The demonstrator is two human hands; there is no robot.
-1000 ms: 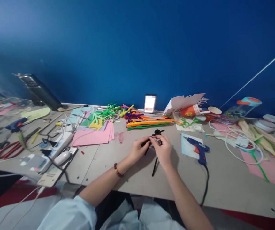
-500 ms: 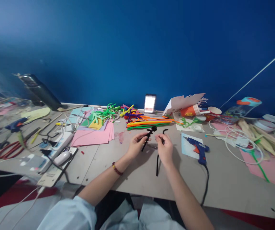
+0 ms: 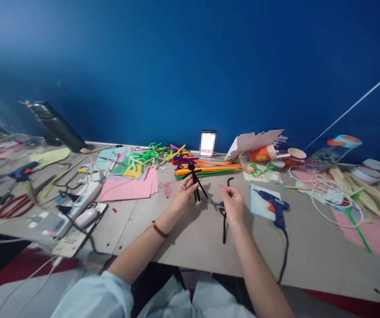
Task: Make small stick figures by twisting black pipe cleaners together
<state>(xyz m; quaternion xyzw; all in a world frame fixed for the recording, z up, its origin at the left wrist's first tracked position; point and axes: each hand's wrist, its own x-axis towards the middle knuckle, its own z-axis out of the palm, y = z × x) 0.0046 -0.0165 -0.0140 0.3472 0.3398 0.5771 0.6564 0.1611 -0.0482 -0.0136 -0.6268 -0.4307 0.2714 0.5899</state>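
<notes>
A small stick figure of black pipe cleaners [image 3: 194, 176], with a round coiled head and several thin limbs, stands upright at the fingertips of my left hand [image 3: 183, 194], whose fingers are closed on it. My right hand [image 3: 232, 204] is closed around a separate black pipe cleaner [image 3: 224, 232]; its bent tip pokes out above the fist and its straight end hangs below. Between the hands, a pair of scissors [image 3: 213, 203] lies on the table, the handles partly covered by my right hand.
Bundled orange and green pipe cleaners [image 3: 206, 171] lie behind my hands. At right, a blue glue gun [image 3: 274, 207] rests on a card, its cable running over the front edge. Pink paper [image 3: 123, 190], a power strip [image 3: 82, 203] and red-handled scissors [image 3: 16, 207] are at left. A phone [image 3: 208, 143] leans on the wall.
My left hand has shifted slightly left, and the figure has turned from leaning to upright with its legs pointing down. My right hand has moved a little right with its pipe cleaner, uncovering more scissors.
</notes>
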